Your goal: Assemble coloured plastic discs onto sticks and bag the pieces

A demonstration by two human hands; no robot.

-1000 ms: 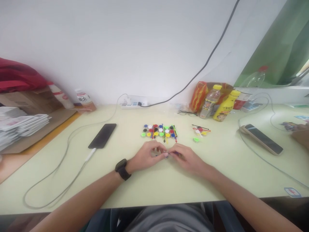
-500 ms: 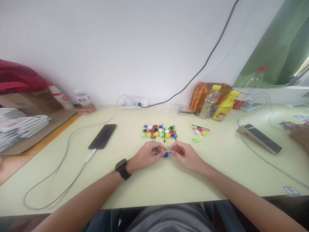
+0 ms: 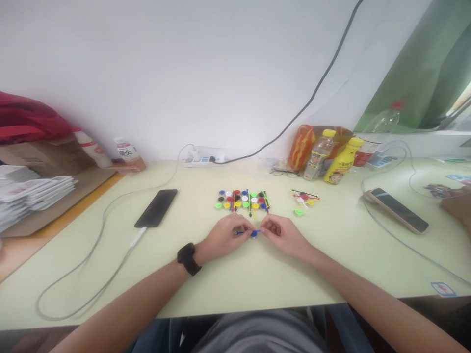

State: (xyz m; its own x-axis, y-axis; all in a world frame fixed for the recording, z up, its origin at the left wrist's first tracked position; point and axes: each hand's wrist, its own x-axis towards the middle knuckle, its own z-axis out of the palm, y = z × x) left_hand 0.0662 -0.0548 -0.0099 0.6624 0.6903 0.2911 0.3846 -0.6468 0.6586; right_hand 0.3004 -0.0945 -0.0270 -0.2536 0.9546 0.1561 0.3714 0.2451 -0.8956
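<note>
Between my hands is a small blue disc [image 3: 253, 235] with a thin blue stick [image 3: 240, 233] running along it. My left hand [image 3: 227, 237], with a black watch on the wrist, pinches the stick between thumb and index finger left of the disc. On the other side, my right hand [image 3: 284, 237] is closed in a pinch at the stick's right end. Just beyond my fingers, a block of coloured discs [image 3: 245, 198] lies in rows, with coloured sticks [image 3: 250, 203] laid across them.
To the right lie a loose heap of sticks and discs [image 3: 303, 198] and a green disc [image 3: 298, 212]. A black phone [image 3: 156, 208] on a white cable lies left, another phone [image 3: 399, 210] right. Bottles [image 3: 342, 162] and a power strip [image 3: 206, 160] stand along the wall.
My fingers have shifted slightly around the blue disc, and more of the blue stick shows beneath my left hand. The other things lie as before.
</note>
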